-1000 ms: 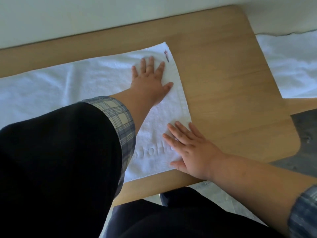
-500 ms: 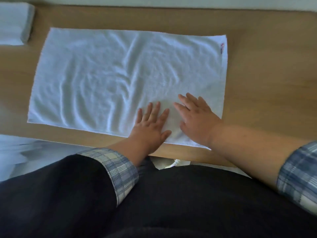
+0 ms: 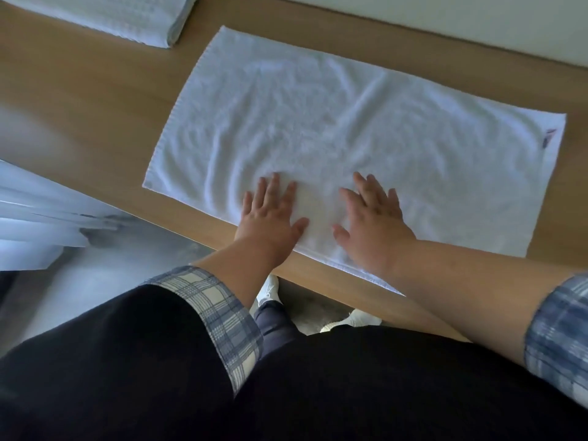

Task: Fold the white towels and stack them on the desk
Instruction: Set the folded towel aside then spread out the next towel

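Observation:
A white towel point(image 3: 334, 128) lies spread flat and wrinkled on the wooden desk point(image 3: 89, 100), with a small red tag at its far right corner. My left hand point(image 3: 269, 214) and my right hand point(image 3: 372, 224) both press flat on the towel's near edge, side by side, fingers straight and spread. A stack of folded white towels point(image 3: 127, 14) sits at the desk's far left, partly cut off by the frame's top edge.
The desk's near edge runs diagonally under my wrists. White fabric point(image 3: 28, 224) lies below the desk at the left. A pale wall point(image 3: 477, 20) runs along the desk's back. My legs and white shoes show beneath the desk.
Both hands slid from the towel's right end to its near edge and now sit slightly further apart. The view swung left and the folded stack came into sight.

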{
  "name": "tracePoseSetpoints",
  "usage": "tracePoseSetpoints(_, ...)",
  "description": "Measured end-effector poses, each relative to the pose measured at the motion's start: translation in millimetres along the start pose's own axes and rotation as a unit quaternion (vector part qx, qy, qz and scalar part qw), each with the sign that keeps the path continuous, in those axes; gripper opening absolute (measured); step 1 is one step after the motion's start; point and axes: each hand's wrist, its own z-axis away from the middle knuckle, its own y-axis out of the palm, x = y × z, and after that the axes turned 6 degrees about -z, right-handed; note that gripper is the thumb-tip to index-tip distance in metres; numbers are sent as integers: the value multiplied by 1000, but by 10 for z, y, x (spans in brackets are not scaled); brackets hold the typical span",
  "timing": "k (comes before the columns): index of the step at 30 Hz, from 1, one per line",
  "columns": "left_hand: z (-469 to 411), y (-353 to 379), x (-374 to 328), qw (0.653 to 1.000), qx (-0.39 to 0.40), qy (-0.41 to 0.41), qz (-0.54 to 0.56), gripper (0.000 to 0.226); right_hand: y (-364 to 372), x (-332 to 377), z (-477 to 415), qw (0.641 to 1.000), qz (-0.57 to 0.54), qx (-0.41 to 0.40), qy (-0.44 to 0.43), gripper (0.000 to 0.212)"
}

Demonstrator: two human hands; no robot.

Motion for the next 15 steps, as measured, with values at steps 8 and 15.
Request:
tracePoseSetpoints(8,-196,-2,689,999,-33,13,19,78,261,739,-684,1000,23,-5,-4,74)
tracePoseSetpoints(15,-538,-220,1478,999,-40,27,-13,79,329,1234,-1152,995,2,-73,74,73)
